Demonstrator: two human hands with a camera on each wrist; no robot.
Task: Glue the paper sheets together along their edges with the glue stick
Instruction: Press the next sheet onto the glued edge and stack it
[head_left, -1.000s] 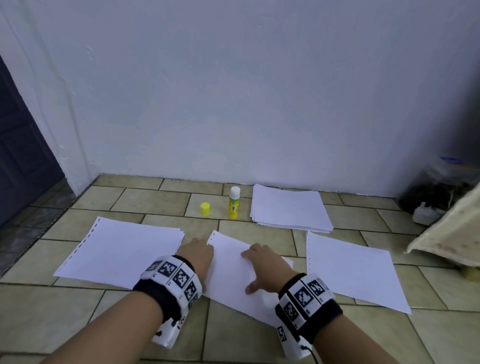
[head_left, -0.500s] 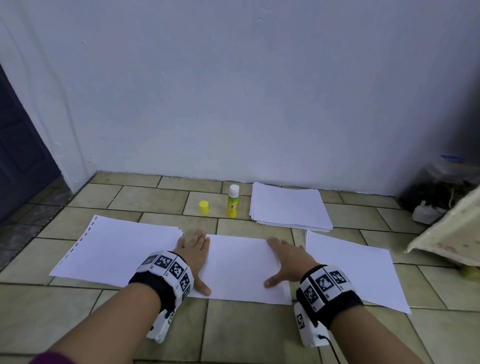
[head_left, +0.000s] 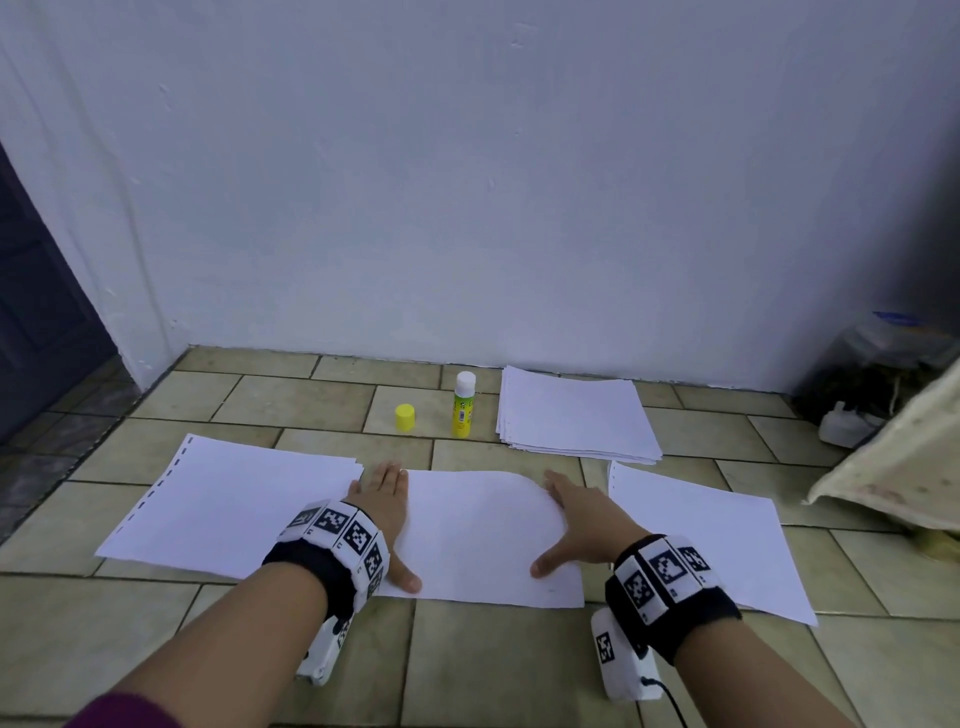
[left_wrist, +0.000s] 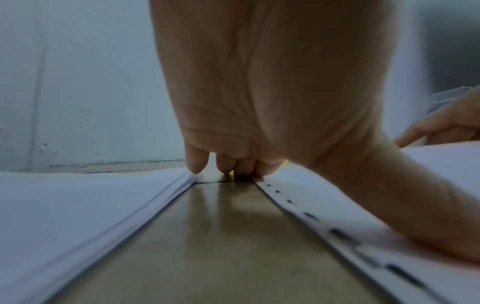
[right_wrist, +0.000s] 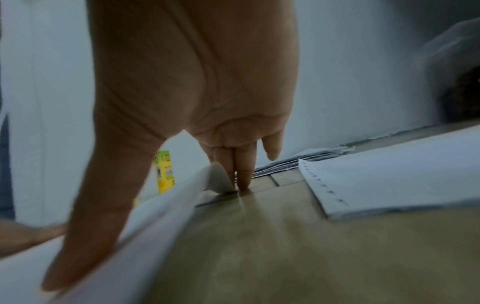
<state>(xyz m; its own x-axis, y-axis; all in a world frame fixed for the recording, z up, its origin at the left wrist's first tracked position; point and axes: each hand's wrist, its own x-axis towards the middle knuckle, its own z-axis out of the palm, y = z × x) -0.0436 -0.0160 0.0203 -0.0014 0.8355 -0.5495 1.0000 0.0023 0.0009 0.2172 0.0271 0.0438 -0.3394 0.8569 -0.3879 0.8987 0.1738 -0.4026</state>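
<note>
Head view, middle sheet: we've got a white paper sheet (head_left: 478, 535) lying flat on the tiled floor (head_left: 493, 670) at lower centre of the frame, with our hands at its two side edges.
Head view, left hand: our left hand (head_left: 384, 512) lies flat at the sheet's left edge, fingers straight, thumb stretched along the near corner, nothing gripped.
Head view, right hand: our right hand (head_left: 582, 514) is flat at the right edge, fingers straight, thumb on the paper, nothing gripped either.
Head view, glue stick: the glue stick (head_left: 463, 404) stands upright just above centre, uncapped, near the wall, well apart from both hands. Its yellow cap (head_left: 405, 418) sits just to its left.
Head view, other paper: a sheet pile (head_left: 228, 499) at left, a single sheet (head_left: 701, 540) at right, and a paper stack (head_left: 574, 415) right of the glue stick.
Left wrist view: fingertips (left_wrist: 194, 164) come down at the far end of a bare floor strip, between the left pile's edge (left_wrist: 103, 216) and the middle sheet's punched edge (left_wrist: 337, 232).
Right wrist view: fingertips (right_wrist: 242, 181) touch the floor beside the middle sheet's curled corner (right_wrist: 218, 179); the thumb (right_wrist: 85, 236) rests on the paper. The glue stick's yellow label (right_wrist: 164, 170) peeks out behind, bit blurry.
</note>
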